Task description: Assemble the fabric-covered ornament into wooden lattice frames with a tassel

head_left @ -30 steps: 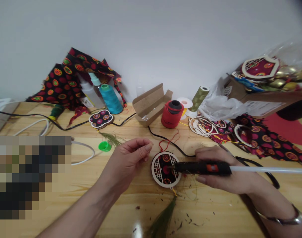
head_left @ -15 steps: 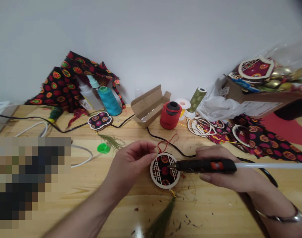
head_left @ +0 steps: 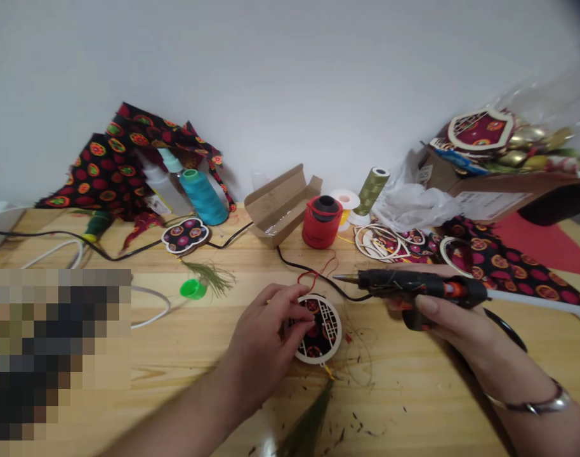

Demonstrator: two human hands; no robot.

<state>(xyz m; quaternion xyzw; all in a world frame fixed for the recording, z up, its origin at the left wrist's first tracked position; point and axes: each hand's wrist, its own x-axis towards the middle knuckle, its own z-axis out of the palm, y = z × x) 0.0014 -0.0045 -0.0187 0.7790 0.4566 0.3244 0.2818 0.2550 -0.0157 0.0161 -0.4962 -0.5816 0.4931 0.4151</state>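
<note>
Beyond the left hand (head_left: 264, 343), a bright green bottle cap (head_left: 193, 289) and a loose green feather (head_left: 214, 276) lie on the wooden table (head_left: 252, 257), below a flower-shaped ornament (head_left: 185, 235), a plastic squeeze bottle (head_left: 164, 187), a teal thread cone (head_left: 204, 198) and a heap of black printed fabric (head_left: 104, 171). Straight ahead of the hands stand an open cardboard box (head_left: 280, 206) and a red spool (head_left: 322, 222). Beyond the right hand (head_left: 449, 324) are an olive thread cone (head_left: 373, 190), wooden rings (head_left: 373, 242), a white plastic bag (head_left: 414, 209), more printed fabric (head_left: 504, 270), red paper (head_left: 542, 244) and a cardboard carton (head_left: 490, 193) piled with ornaments.
</note>
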